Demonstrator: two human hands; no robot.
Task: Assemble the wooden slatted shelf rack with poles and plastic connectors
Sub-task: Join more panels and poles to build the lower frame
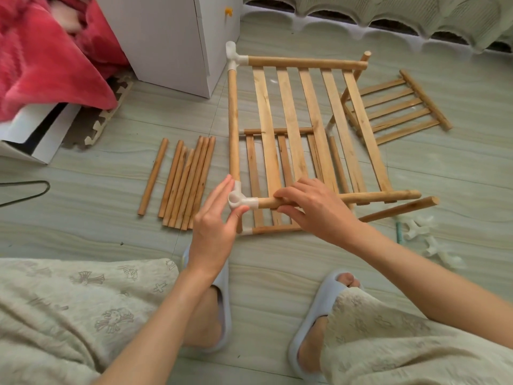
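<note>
Gripping slatted shelf (291, 120) rail: right hand (311, 207); left hand (215, 226) flat-fingered against white connector (238, 200).

No readable text, label, brand or number shows anywhere. The pale fabric (83, 295) over the person's knees carries only cross-shaped ornaments.
</note>
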